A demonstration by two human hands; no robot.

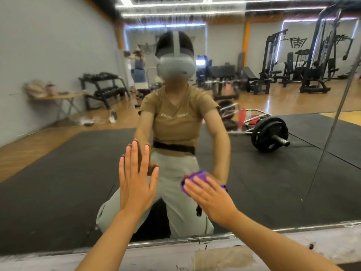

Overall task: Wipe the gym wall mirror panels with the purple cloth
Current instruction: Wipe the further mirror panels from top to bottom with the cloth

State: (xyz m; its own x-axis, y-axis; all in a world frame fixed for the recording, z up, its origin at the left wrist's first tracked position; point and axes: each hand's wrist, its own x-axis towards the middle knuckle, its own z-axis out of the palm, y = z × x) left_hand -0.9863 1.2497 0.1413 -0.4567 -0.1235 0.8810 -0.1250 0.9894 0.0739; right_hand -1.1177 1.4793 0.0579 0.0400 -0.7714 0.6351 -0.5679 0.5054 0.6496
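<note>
**Wiping the lower mirror panel**

Our right hand [212, 200] presses the purple cloth [195, 178] flat against the mirror [58, 163], fingers straight rather than gripping; our left hand [136, 182] braces open on the glass. We should keep pressure even and overlap strokes toward the bottom edge.

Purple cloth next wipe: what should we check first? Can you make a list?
1. Purple cloth flat on the mirror: ok, right hand presses it.
2. Left hand bracing on the glass: ok, fingers straight.
3. Cloth covered by the palm: ok, only its top edge shows.
4. Glass clean above: not ok, streaks near the top.
5. Cloth damp: cannot tell.
</note>
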